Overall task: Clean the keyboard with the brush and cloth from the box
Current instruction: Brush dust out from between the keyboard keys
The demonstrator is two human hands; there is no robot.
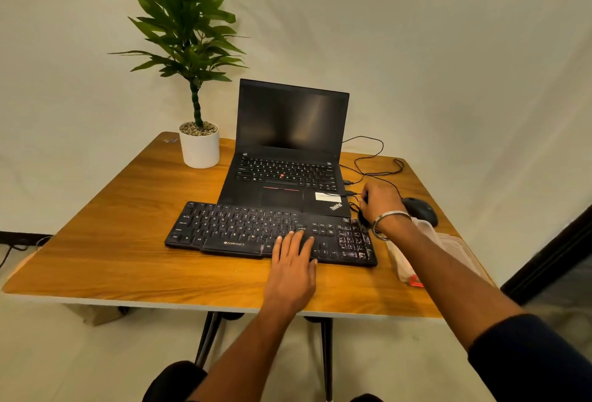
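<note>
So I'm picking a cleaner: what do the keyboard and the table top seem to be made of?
The keyboard looks like matte black plastic, with whitish smears on its right-hand keys. The table top looks like wood-grain laminate over board, semi-gloss, with a pale edge band; it might be veneer.

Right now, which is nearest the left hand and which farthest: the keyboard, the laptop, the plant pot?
From the left hand:
1. Keyboard, under its flat fingers.
2. Laptop, just behind the keyboard.
3. Plant pot, at the far left corner.
</note>
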